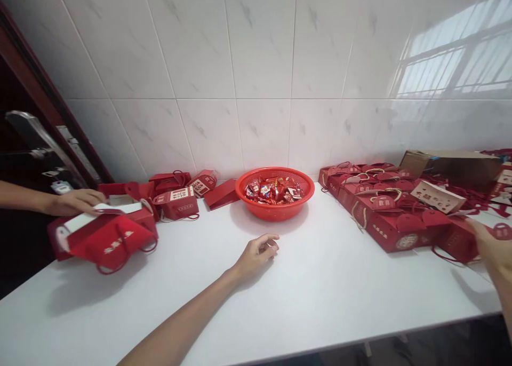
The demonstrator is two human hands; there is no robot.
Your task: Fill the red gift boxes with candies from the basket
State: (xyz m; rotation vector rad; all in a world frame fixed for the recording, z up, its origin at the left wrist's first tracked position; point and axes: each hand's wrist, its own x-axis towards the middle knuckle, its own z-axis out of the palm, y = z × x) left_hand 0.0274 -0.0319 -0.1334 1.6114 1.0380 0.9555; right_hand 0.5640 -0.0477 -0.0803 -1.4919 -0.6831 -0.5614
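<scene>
My left hand [258,256] rests over the white table [304,291], its fingers loosely bent, the thumb apart from them and nothing held. Just beyond it stands a red plastic basket [276,212] of wrapped candies [274,190]. At the right edge, my right hand [494,251] grips the near end of a red gift box [458,240] with a cord handle; part of this hand is cut off by the frame. That box lies against a block of similar red gift boxes [372,208] with gold print, tags and cords.
Another person's hand [80,200] on the left holds an open red box [116,238], slightly blurred. More red boxes [176,203] lie behind it. A brown cardboard box [452,168] stands back right among red cords. A tiled wall [264,62] closes off the back.
</scene>
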